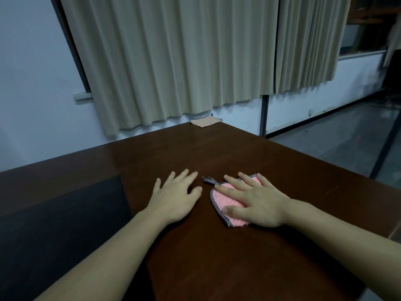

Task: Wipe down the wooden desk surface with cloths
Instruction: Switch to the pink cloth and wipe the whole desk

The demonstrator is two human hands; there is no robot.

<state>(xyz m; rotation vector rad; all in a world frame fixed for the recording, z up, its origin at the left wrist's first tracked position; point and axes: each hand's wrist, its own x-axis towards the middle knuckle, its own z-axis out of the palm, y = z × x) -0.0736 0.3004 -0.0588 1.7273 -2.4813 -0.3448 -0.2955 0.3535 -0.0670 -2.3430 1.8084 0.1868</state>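
A: Where's the cloth?

B: Pink square knitted cloth with grey checked trim [227, 202], flat on the dark brown wooden bench [217, 257]. Right hand [253, 203] lies on top of it, palm down, fingers [233, 181] straight and spread wide, pressing rather than gripping. Trim loop sticks out at the cloth's far-left corner.

A: Left hand?

B: Left hand [178, 198] is just left of the pink cloth, not touching it. Flat on bare bench, fingers straight, slightly splayed, holding nothing.

A: Anything else?

B: Beige square cloth [205, 122] well beyond the pink cloth, at the bench's far corner under the cream pleated curtain [173, 61]. Black panel [54, 224] left of the pink cloth, past the left hand.
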